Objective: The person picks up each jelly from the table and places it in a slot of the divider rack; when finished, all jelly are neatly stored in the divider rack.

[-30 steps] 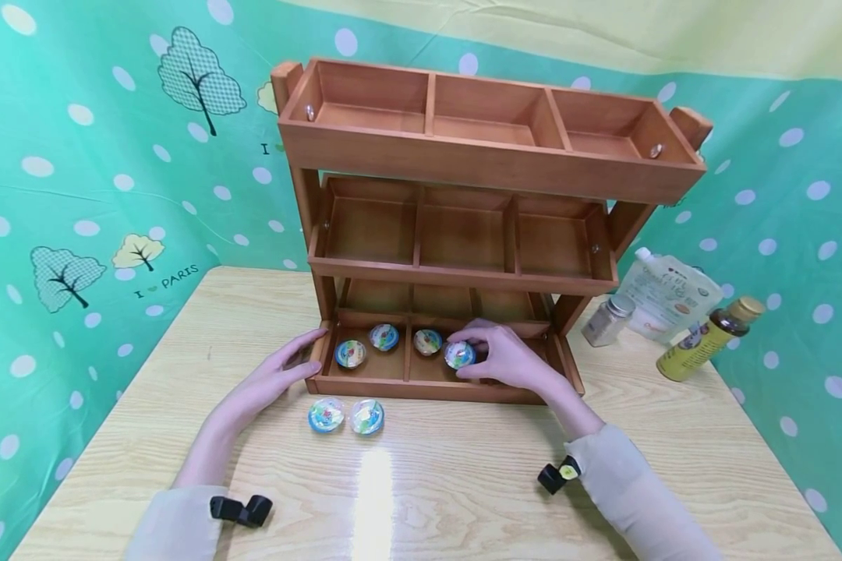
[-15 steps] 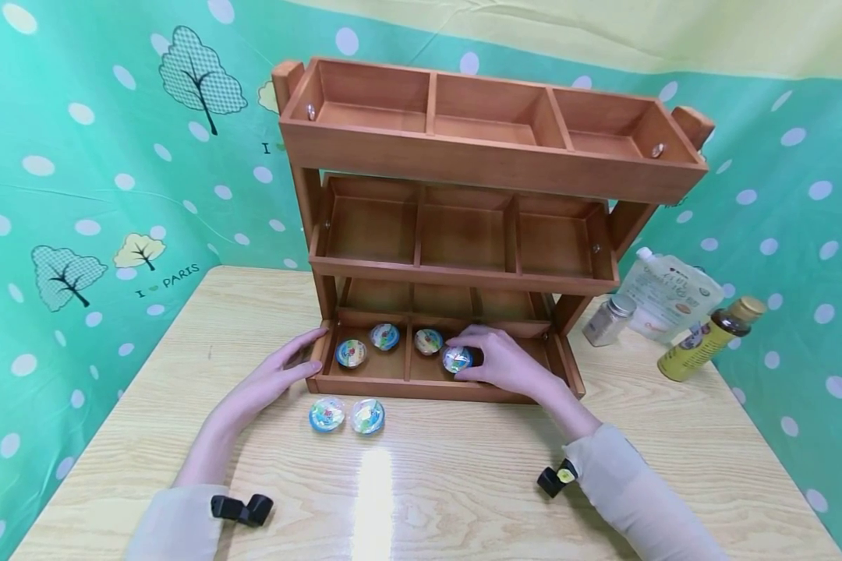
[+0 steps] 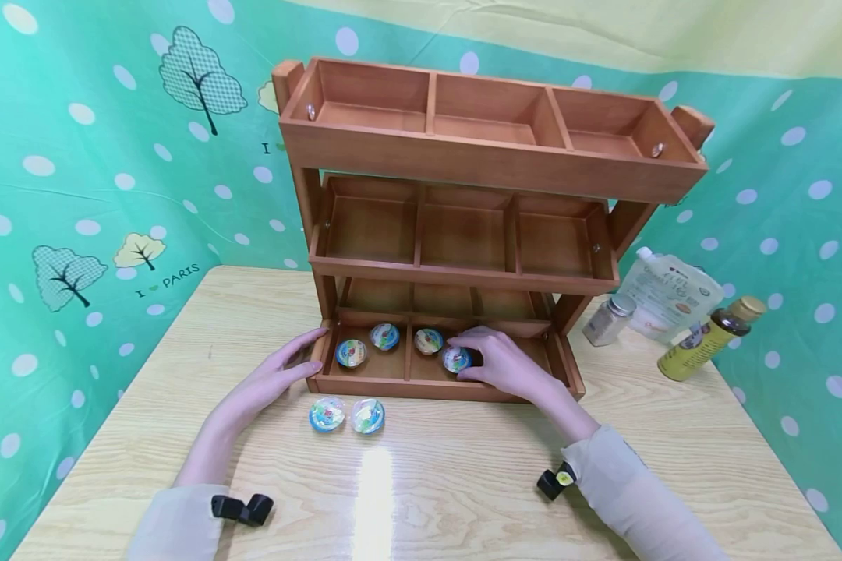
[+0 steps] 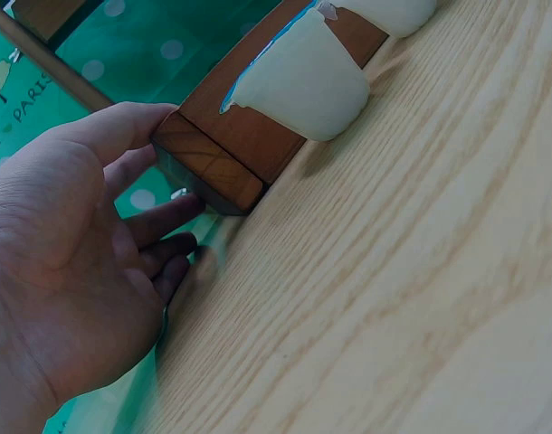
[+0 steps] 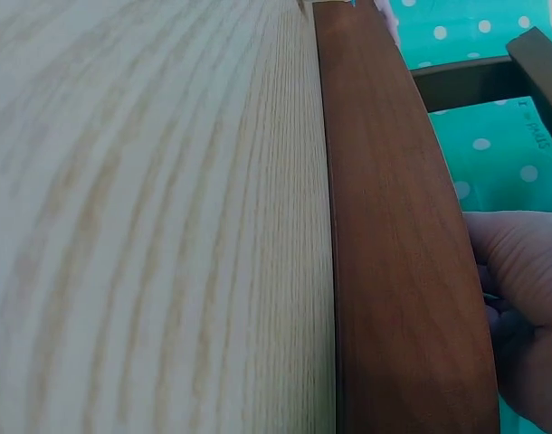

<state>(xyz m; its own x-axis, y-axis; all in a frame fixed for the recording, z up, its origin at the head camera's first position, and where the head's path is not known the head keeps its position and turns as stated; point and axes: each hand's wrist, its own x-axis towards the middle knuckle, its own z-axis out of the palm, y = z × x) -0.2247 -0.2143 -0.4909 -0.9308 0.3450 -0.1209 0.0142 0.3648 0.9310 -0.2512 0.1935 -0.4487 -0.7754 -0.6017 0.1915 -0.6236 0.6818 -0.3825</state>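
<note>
My right hand [image 3: 505, 362] pinches a jelly cup [image 3: 456, 359] with a foil lid, low in the middle compartment of the bottom tier. Behind it in that compartment sits another jelly cup [image 3: 428, 341]. The left compartment holds two more, a front cup [image 3: 351, 354] and a back cup [image 3: 384, 336]. My left hand [image 3: 281, 374] rests against the left end of the wooden rack [image 3: 421, 391], its thumb at the front corner in the left wrist view. On the table before the rack stand a left cup [image 3: 327, 414] and a right cup [image 3: 368, 416]. In the right wrist view the rack's front board hides my fingertips.
Above the bottom tier are a middle tier [image 3: 463, 274] and a top tier [image 3: 491, 160], each with three compartments. Right of the rack stand a spice jar [image 3: 609, 319], a white pouch [image 3: 670, 296] and a yellow-labelled bottle [image 3: 709, 339]. A patterned cloth [image 3: 112, 156] hangs behind.
My right hand has shifted the pinched jelly cup slightly left within the middle compartment. The left hand has stayed at the rack's end.
</note>
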